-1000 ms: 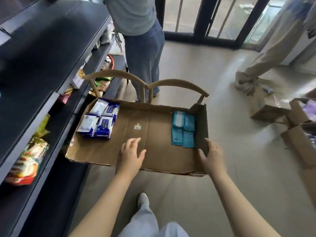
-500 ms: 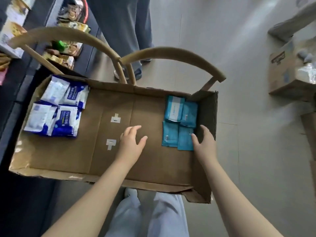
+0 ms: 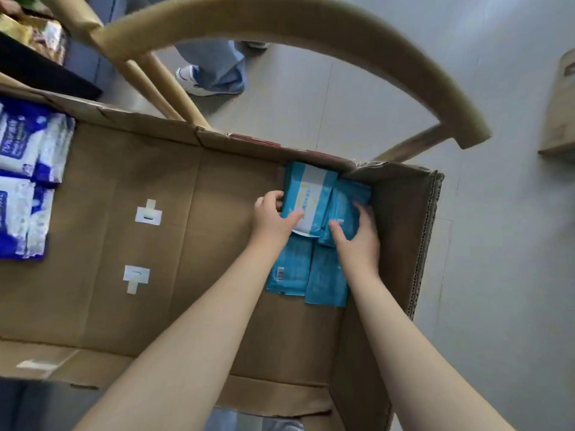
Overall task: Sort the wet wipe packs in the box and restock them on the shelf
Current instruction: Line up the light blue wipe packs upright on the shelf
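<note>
Both our hands are down in the right end of the cardboard box (image 3: 202, 259), on the teal packs there. Our left hand (image 3: 273, 219) grips a teal wet wipe pack with a white band (image 3: 311, 197) in the box's far right corner, fingers curled round its left edge and thumb laid across its top. Our right hand (image 3: 357, 237) lies on the neighbouring teal pack (image 3: 345, 200), just beside the box's right wall, thumb and fingers spread over it; it is blurred, so we cannot tell whether it pinches the pack or only presses it. Two more teal packs (image 3: 292, 265) lie flat on the box floor under our wrists, touching each other. White-and-blue wet wipe packs (image 3: 21, 188) sit at the box's left end, well apart from the teal ones. Two white tape pieces (image 3: 148, 213) stick to the floor between the groups. Beyond the box's far wall curves a wooden chair back (image 3: 311, 26), with another person's shoe (image 3: 193, 82) on the floor behind it.
</note>
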`<action>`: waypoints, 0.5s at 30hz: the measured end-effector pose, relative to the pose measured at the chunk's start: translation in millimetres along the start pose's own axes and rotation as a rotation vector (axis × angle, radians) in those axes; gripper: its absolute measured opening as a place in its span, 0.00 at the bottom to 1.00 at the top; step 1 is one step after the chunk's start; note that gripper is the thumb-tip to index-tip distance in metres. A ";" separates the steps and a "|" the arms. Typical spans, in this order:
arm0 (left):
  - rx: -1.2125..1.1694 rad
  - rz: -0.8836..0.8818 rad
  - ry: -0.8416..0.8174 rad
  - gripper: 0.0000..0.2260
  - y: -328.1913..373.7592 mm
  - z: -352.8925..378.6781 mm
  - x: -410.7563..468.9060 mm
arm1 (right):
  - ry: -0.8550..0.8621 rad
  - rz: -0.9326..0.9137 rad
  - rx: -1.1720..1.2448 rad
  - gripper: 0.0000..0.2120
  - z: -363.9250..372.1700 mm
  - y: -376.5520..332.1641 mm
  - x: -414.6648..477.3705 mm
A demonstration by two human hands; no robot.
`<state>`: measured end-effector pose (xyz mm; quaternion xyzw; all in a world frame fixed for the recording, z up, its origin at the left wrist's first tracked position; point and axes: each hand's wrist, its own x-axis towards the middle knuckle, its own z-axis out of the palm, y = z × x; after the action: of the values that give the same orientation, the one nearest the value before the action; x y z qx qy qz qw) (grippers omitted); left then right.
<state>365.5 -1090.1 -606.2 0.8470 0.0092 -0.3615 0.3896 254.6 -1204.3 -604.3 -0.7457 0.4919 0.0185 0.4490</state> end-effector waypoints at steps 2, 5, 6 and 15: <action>-0.005 -0.011 0.012 0.21 -4.3 4.8 5.5 | -0.001 0.012 0.049 0.31 1.4 1.6 2.5; -0.004 -0.018 0.051 0.13 -11.2 3.1 7.2 | 0.015 0.042 0.057 0.32 2.9 -1.9 3.1; 0.002 -0.015 0.067 0.11 -12.2 0.5 6.6 | 0.036 0.047 0.060 0.31 3.0 -3.7 3.1; -0.302 0.023 0.123 0.09 -11.8 -57.3 -42.9 | 0.053 0.115 0.615 0.24 -21.3 -31.5 -44.5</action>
<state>365.0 -1032.2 -562.4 0.7993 0.0774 -0.2990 0.5154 246.5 -1183.4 -550.2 -0.5463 0.5273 -0.1254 0.6385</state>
